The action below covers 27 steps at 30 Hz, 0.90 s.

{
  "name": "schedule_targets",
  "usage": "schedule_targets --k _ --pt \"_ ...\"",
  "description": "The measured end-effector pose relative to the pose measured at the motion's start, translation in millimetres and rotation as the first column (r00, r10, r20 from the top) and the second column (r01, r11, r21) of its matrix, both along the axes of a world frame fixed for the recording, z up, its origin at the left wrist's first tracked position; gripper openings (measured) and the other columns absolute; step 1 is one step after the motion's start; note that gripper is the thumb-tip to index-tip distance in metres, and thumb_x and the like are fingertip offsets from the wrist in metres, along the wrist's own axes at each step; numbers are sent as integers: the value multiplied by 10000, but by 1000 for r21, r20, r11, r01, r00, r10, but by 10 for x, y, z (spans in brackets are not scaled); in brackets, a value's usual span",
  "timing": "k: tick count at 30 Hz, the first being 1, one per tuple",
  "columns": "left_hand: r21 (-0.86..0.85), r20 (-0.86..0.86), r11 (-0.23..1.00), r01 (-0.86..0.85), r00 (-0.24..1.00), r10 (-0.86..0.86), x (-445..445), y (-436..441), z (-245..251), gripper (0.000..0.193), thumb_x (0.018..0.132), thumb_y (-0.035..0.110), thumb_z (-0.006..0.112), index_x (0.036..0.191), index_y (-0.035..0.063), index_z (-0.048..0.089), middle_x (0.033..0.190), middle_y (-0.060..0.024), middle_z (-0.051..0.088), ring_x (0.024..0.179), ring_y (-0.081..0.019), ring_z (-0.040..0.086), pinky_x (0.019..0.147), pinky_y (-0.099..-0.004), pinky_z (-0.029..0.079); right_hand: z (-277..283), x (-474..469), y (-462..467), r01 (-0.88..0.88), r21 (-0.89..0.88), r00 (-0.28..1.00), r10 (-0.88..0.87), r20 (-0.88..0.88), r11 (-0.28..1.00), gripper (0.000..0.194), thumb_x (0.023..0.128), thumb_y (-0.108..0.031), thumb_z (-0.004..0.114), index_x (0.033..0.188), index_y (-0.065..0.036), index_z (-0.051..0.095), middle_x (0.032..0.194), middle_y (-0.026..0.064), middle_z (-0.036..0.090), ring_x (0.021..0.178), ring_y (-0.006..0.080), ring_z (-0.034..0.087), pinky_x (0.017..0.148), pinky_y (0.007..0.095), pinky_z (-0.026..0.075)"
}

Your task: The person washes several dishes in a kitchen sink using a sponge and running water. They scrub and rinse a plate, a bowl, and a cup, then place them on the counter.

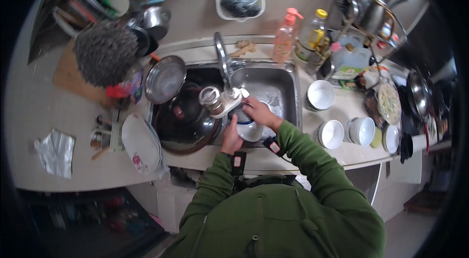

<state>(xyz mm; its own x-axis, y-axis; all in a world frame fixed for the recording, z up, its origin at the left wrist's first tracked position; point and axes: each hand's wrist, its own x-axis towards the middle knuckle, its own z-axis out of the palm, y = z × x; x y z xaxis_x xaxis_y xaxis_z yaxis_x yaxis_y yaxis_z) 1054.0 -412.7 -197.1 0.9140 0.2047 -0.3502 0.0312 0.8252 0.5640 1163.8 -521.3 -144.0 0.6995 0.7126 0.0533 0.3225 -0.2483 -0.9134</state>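
My left hand (232, 136) grips the left edge of a white bowl with a blue band (250, 131), under a faucet with a filter attachment (224, 102). My right hand (259, 112) is at the bowl's upper rim, fingers bent towards its inside; whether it holds anything is hidden. Both hands are over the stainless steel sink (282, 93). A large dark glass pot lid (183, 119) lies over the left basin, left of my left hand.
Stacked white bowls (320, 95) and more bowls (331, 134) stand right of the sink. Oval plates (141, 144) and a steel pan (166, 79) are at its left. A pump bottle (284, 40) and an oil bottle (311, 34) stand behind.
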Motion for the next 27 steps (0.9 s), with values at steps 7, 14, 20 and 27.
schedule_targets --k 7,14,20,27 --pt "19 -34 979 -204 978 204 -5 -33 -62 464 952 429 350 1203 54 457 1153 -74 538 1034 -192 538 883 -322 439 50 -490 -143 -79 -232 813 197 547 970 470 804 -224 566 1256 -142 465 1288 123 435 1241 356 350 1015 539 242" --pt "187 -185 933 -309 921 342 54 7 -5 486 953 439 342 1194 34 460 1134 -82 538 984 -177 555 811 -301 462 69 -534 53 15 -248 722 161 673 969 478 738 -290 617 1198 -205 517 1289 100 424 1263 371 314 1015 598 195" --pt "237 -150 937 -258 943 298 81 23 -106 516 951 427 363 1179 -22 478 1186 -86 513 1030 -166 517 813 -262 434 -152 -26 420 157 -337 889 15 457 928 405 821 -370 484 1099 -101 603 1185 203 514 1192 383 392 1015 587 201" --pt "227 -229 929 -292 911 343 212 14 -201 469 948 418 387 1033 -11 558 995 -62 556 811 -129 506 693 -276 433 -79 0 298 -49 -418 971 140 192 907 331 781 -202 511 1066 -63 610 1146 186 534 1120 352 450 956 441 350"
